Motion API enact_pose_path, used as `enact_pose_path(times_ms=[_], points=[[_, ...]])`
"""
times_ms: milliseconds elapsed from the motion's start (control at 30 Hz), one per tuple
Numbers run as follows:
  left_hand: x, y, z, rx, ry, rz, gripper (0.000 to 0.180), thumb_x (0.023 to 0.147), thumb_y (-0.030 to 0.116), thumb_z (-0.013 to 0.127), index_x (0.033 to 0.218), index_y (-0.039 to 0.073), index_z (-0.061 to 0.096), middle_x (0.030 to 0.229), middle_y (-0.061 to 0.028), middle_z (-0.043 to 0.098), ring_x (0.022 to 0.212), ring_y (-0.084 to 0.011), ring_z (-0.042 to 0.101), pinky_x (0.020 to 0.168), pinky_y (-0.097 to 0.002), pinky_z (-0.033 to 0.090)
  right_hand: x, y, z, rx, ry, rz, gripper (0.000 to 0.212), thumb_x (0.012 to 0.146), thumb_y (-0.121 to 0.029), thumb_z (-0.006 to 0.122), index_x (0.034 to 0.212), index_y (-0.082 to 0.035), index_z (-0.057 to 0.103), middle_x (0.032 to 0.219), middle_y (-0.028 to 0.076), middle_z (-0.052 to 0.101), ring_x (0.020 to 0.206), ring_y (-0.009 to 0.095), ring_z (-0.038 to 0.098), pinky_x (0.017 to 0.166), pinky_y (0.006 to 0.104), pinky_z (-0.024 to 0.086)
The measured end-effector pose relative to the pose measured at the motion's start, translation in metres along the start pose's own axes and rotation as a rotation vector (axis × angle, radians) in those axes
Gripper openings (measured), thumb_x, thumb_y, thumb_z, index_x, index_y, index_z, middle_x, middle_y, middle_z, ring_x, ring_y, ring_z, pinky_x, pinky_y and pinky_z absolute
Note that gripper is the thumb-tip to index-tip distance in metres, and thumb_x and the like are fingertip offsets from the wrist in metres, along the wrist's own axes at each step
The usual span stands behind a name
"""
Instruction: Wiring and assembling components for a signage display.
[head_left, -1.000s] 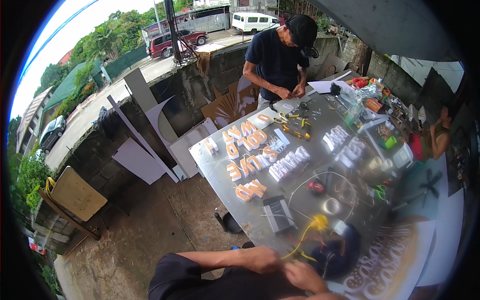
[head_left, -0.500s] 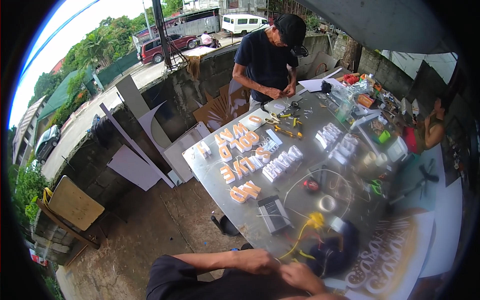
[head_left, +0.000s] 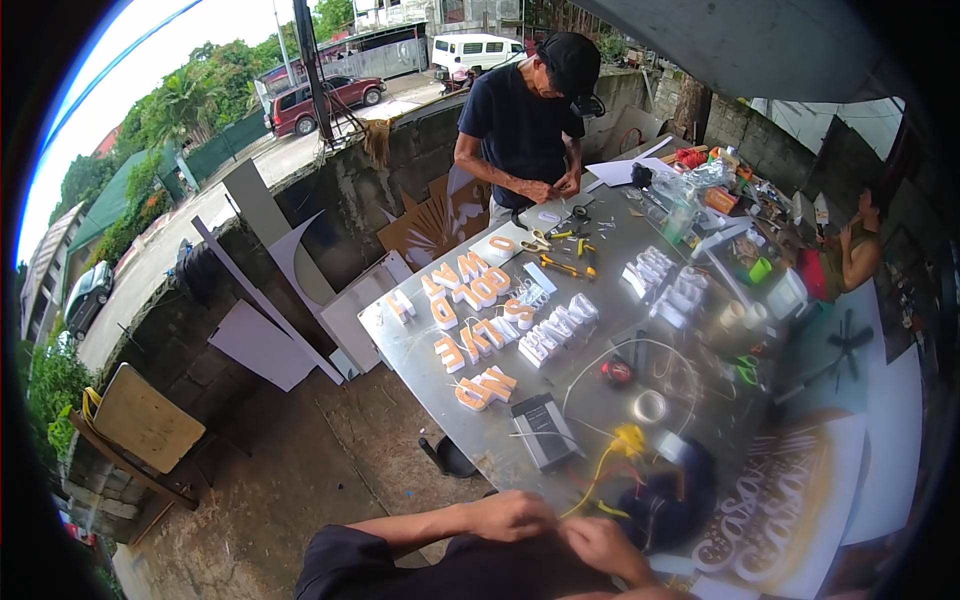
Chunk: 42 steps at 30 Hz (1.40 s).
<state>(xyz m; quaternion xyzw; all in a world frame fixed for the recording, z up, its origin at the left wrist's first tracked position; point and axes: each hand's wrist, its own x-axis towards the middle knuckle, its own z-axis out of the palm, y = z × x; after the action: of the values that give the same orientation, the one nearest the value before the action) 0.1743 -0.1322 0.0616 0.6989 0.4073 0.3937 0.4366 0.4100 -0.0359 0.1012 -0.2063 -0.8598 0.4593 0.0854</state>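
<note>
Yellow cable (head_left: 627,440), hazy, near the hands (head_left: 512,516), fingers indistinct, cannot tell whether gripping anything.

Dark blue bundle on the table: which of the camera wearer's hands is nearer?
Right. The right hand is just left of the dark blue bundle, toward the wearer; the left hand is farther off to the left.

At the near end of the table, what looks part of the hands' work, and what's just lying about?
Likely in the work:
- left hand and right hand, close together; anything held is too hidden to tell
- bunched yellow cable, its strand reaching toward them

Apparently just lying about:
- grey-and-black box
- tape roll
- red-and-black object
</note>
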Motion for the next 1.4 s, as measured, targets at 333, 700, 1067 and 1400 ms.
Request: enact_pose_path(times_ms=[333, 700, 1067, 1400], points=[[0.020, -0.013, 0.016, -0.569, 0.358, -0.310, 0.025, 0.100, 0.019, 0.071, 0.119, 0.002, 0.072, 0.111, -0.0048, 0.074, 0.107, -0.0136, 0.066, 0.097, -0.0302, 0.051, 0.026, -0.018, -0.004, 0.251, 0.195, 0.223, 0.016, 0.101, -0.011, 0.058, 0.105, 0.001, 0.068, 0.076, 0.013, 0.072, 0.070, 0.025, 0.074, 0.063, 0.0346, 0.055], [0.021, -0.014, 0.011, -0.658, 0.367, -0.416, 0.014, 0.101, 0.011, 0.068, 0.109, 0.001, 0.073, 0.101, 0.0011, 0.072, 0.097, -0.0068, 0.063, 0.089, -0.0261, 0.051, 0.038, -0.035, -0.006, -0.128, 0.480, 0.007, 0.009, 0.095, -0.010, 0.068, 0.092, -0.002, 0.069, 0.076, 0.012, 0.072, 0.071, 0.032, 0.072, 0.063, 0.0401, 0.055], [0.010, -0.014, 0.013, -0.680, 0.378, -0.583, 0.012, 0.097, 0.009, 0.074, 0.098, -0.003, 0.073, 0.089, -0.0018, 0.073, 0.081, -0.0066, 0.063, 0.075, -0.0227, 0.051, 0.023, -0.003, 0.022, -0.031, 0.520, 0.008, 0.011, 0.088, -0.010, 0.074, 0.095, -0.002, 0.073, 0.086, 0.012, 0.072, 0.080, 0.032, 0.069, 0.073, 0.0412, 0.054], [0.036, 0.001, 0.029, 0.025, 0.197, -0.512, 0.014, 0.098, 0.009, 0.071, 0.102, -0.003, 0.076, 0.081, -0.0058, 0.075, 0.077, -0.0083, 0.066, 0.074, -0.0258, 0.053, -0.002, 0.023, 0.017, -0.109, 0.625, 0.059, 0.011, 0.086, -0.015, 0.076, 0.087, -0.007, 0.069, 0.082, 0.008, 0.067, 0.081, 0.030, 0.066, 0.072, 0.0420, 0.052]])
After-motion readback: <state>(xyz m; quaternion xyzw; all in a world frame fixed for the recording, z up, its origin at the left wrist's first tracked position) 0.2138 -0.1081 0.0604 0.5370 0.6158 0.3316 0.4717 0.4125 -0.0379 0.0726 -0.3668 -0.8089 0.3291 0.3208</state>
